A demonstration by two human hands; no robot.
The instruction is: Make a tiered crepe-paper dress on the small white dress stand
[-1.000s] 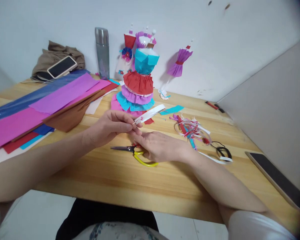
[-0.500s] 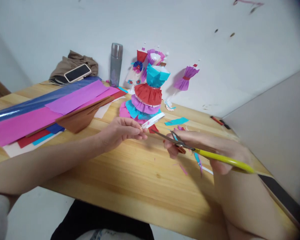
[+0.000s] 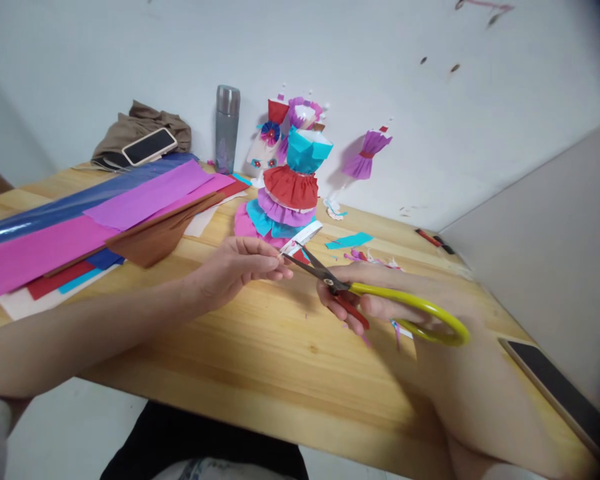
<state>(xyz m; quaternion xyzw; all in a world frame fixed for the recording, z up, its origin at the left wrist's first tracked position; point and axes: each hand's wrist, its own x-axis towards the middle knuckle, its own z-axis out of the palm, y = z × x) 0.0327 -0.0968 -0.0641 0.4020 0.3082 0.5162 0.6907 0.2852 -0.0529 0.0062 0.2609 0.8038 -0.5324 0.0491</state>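
My left hand [image 3: 243, 267] pinches one end of a narrow white strip [image 3: 307, 235], which slants up to the right before the layered paper dress. Yellow-handled scissors [image 3: 413, 303] are held in my right hand [image 3: 350, 300], with the blades parted and their tips at the strip close to my left fingertips. A red piece, perhaps the other handle, shows under my right fingers. Right behind the strip stands the dress form [image 3: 307, 157] with a turquoise top and red, purple, turquoise and pink ruffles.
Coloured paper sheets [image 3: 145, 193], a phone [image 3: 150, 146] on brown cloth [image 3: 140, 127] and a grey bottle [image 3: 227, 130] are at the left. Smaller dresses [image 3: 367, 155] stand behind. Turquoise paper [image 3: 349, 241] and scraps lie right of centre; another phone [image 3: 555, 387] is at the right edge.
My right hand has brought the scissors left to the white strip, and the blades have opened. My left hand still pinches the strip. The whole view has shifted slightly.
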